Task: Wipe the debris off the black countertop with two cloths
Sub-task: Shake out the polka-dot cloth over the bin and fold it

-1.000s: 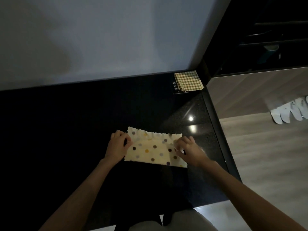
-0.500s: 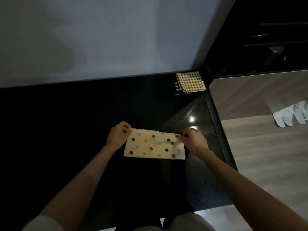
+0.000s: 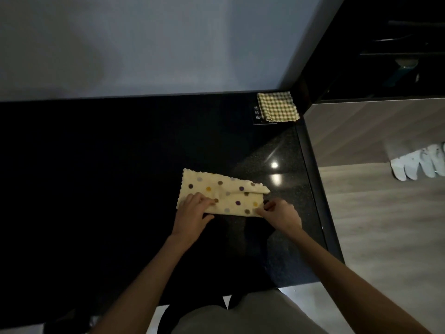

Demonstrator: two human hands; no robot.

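The fingers (image 3: 261,210) of the right hand (image 3: 280,214) are pinched on the near right corner of the dotted cloth (image 3: 224,195), while the left hand (image 3: 192,213) is pressed flat, fingers together, on its near left part. The cloth's long axis is laid left to right across the black table (image 3: 96,189), just ahead of both hands. The checked cloth (image 3: 278,106) is left well apart at the far right corner, nearer the right hand.

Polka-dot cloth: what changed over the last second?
Both hands slid from its far corners to its near edge: left hand now presses on the polka-dot cloth, right hand pinches the near right corner. The cloth looks more folded. Checked cloth stayed in the far corner of the countertop.
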